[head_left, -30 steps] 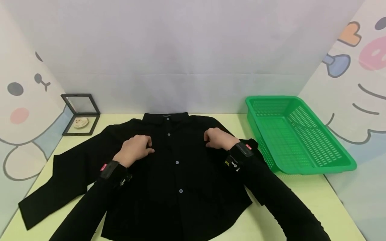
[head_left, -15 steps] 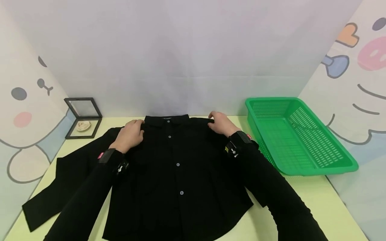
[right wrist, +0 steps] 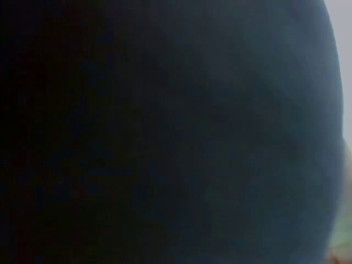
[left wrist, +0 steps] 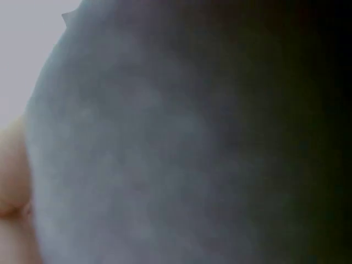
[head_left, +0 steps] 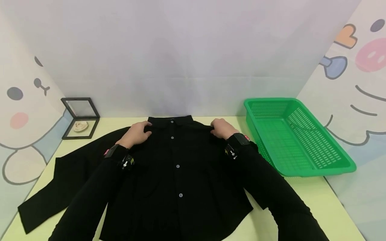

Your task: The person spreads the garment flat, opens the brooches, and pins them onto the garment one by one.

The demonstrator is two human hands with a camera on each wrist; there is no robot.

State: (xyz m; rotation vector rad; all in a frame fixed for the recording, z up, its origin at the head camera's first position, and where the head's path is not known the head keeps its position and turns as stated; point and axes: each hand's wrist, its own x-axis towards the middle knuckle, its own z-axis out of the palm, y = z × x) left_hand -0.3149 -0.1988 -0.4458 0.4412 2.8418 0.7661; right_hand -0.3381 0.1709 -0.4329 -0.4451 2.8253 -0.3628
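A black button-up shirt (head_left: 156, 180) lies front side up, its collar (head_left: 182, 120) toward the back wall. One long sleeve (head_left: 39, 207) spreads out to the left; the other lies partly under my right arm. My left hand (head_left: 134, 134) pinches the shirt beside the collar, thumb and fingers a little apart at the cloth. At the opposite shoulder, my right hand (head_left: 222, 129) grips the fabric with curled fingers. Blurred dark cloth (left wrist: 165, 137) fills most of the left wrist view, and dark cloth (right wrist: 192, 132) nearly covers the right wrist view too.
To the right stands a green plastic basket (head_left: 271, 164) with perforated sides. An open black-framed case (head_left: 81, 118) holding a small pale round object sits at the back left. White walls with cartoon prints enclose the pale yellow table (head_left: 313, 201).
Both hands moved from the shirt's chest up to its shoulders, then slightly back toward me. The collar has shifted a little to the right, and the right shoulder's edge now dips.
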